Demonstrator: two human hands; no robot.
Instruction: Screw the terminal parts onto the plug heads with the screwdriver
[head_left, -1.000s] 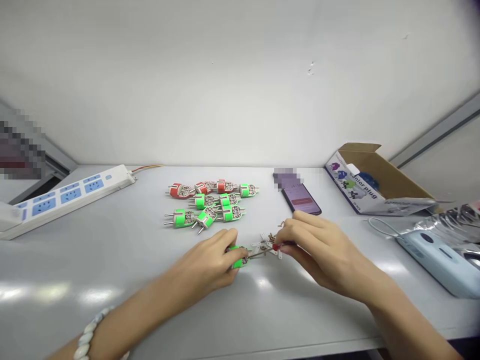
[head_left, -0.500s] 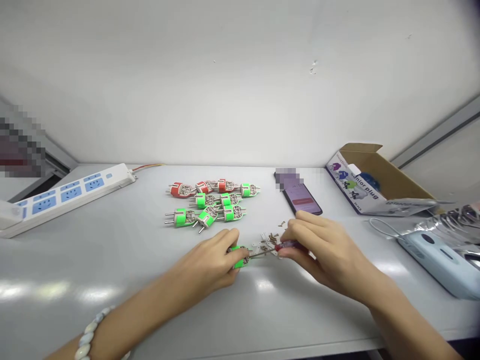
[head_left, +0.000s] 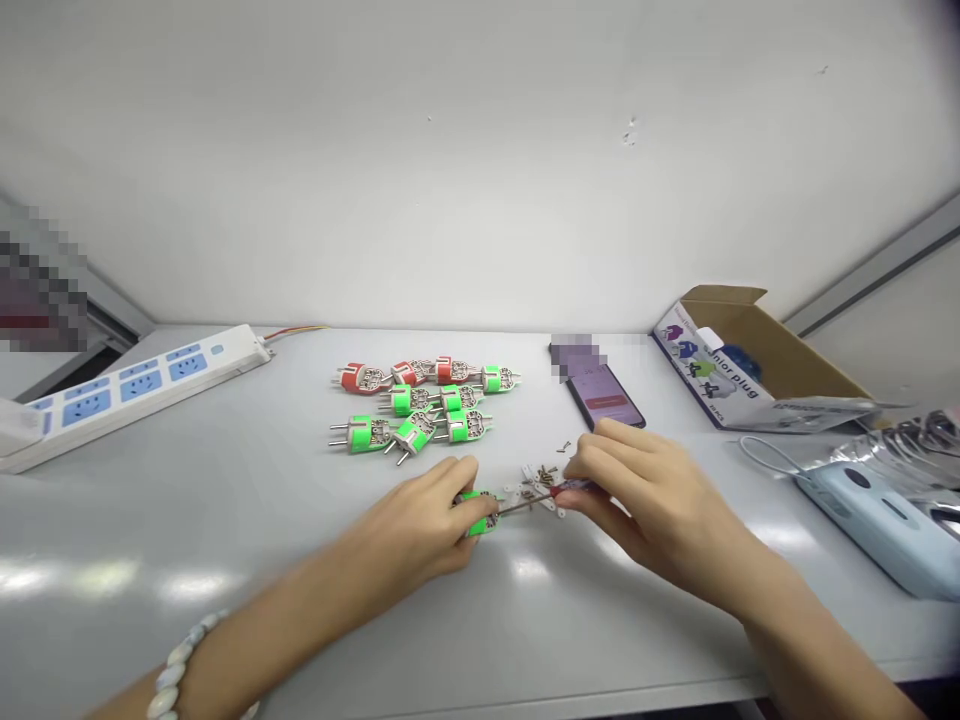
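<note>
My left hand [head_left: 439, 515] pinches a green plug [head_left: 480, 513] low over the grey table, its fingers covering much of the plug. In my right hand [head_left: 649, 500] is a screwdriver [head_left: 529, 503] with a red-and-clear handle, held nearly level. The blade's tip touches the plug's right end. Small screws and white clips [head_left: 541, 478] lie in a loose pile behind the blade. Farther back, several opened green plugs [head_left: 409, 400] and red plugs [head_left: 362, 378] rest in rows, their metal parts showing.
A phone [head_left: 604, 395] lies behind my right hand. At the right are an open cardboard box [head_left: 739, 390], a light-blue device with a cord loop [head_left: 877, 520] and clear plastic bags [head_left: 919, 455]. A white power strip [head_left: 150, 390] lies at the left.
</note>
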